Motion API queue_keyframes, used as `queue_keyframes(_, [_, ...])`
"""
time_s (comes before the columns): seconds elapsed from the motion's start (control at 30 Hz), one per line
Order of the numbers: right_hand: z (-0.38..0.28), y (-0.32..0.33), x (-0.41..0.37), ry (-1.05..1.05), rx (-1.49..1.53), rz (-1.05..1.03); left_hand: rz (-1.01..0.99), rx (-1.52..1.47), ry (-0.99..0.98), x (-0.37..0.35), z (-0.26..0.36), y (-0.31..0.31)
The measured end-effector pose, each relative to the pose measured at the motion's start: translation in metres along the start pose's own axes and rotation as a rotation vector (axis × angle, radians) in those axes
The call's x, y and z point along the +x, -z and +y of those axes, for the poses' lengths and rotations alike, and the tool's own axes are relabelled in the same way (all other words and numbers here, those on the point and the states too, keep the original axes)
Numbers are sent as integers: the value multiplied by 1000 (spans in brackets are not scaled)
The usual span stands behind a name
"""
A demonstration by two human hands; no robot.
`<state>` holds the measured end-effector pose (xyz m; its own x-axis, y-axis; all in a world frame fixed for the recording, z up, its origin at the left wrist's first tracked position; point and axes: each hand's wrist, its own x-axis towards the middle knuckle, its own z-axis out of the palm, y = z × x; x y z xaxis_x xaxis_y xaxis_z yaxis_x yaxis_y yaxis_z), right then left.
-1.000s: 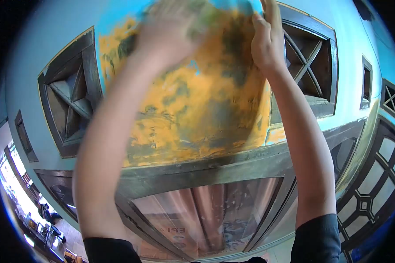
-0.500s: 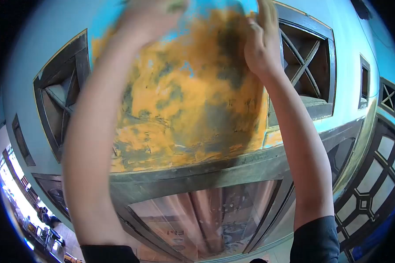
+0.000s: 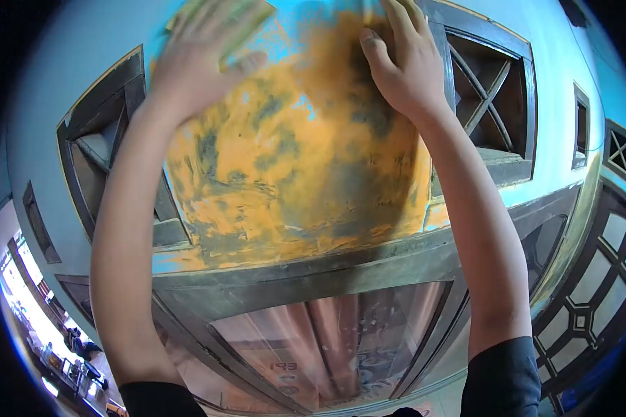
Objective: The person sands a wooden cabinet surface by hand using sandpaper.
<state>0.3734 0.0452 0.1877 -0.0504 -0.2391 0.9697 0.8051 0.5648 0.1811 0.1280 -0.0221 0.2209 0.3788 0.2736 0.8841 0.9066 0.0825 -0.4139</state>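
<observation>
Overhead on the left, my left hand [image 3: 202, 62] lies against the wall, slightly blurred, over a yellow-green sheet [image 3: 252, 24] that looks like sandpaper. The sheet's edge sticks out beyond the fingers, between hand and wall. My right hand [image 3: 412, 69] rests on the wall beside the right lattice opening, fingers stretched, thumb apart, nothing visible in it; its fingertips reach the top edge of the view. Between the hands spreads a wall patch [image 3: 257, 167] of rough orange-yellow coating with dark grey smears and bits of bright blue showing through.
Dark wooden frames with crossed bars surround the left opening [image 3: 97, 149] and the right opening [image 3: 485, 97]. Below the patch runs a dark wooden beam [image 3: 292, 281], above a glass pane [image 3: 327, 347] with plastic and cardboard behind it. A panelled door [image 3: 584, 299] stands at right.
My left hand has moved left and a little down across the wall with the yellow-green sheet. The right hand has spread its thumb and shifted slightly left, staying near the right opening.
</observation>
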Motion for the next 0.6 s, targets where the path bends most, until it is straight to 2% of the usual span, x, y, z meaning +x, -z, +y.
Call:
queue_keyframes(0.07, [0, 1, -1, 4, -26, 2, 146, 25, 54, 23, -39, -28])
queue_keyframes(0.1, [-1, 2, -2, 7, -35, 9, 94, 13, 103, 33, -46, -34])
queue_keyframes(0.2, [-1, 2, -1, -11, -23, -4, 75, -116, 45, 15, -1, -23])
queue_keyframes(0.23, [0, 2, 0, -25, -16, -13, 469, -80, -196, 18, -23, -80])
queue_keyframes(0.33, [-2, 1, -1, -18, 20, 9, 385, -61, -196, 2, 9, -70])
queue_keyframes(0.37, [-1, 1, 0, -6, 7, 10, 367, -73, -259, -5, 17, -68])
queue_keyframes(0.47, [0, 0, 1, 8, -24, 5, 364, -73, -306, 3, 1, -68])
queue_keyframes(0.5, [-1, 1, 2, -3, -25, -2, 410, -44, -268, 17, -15, -76])
queue_keyframes(0.6, [0, 1, -1, -6, -19, -3, 53, -30, 127, 33, -2, -25])
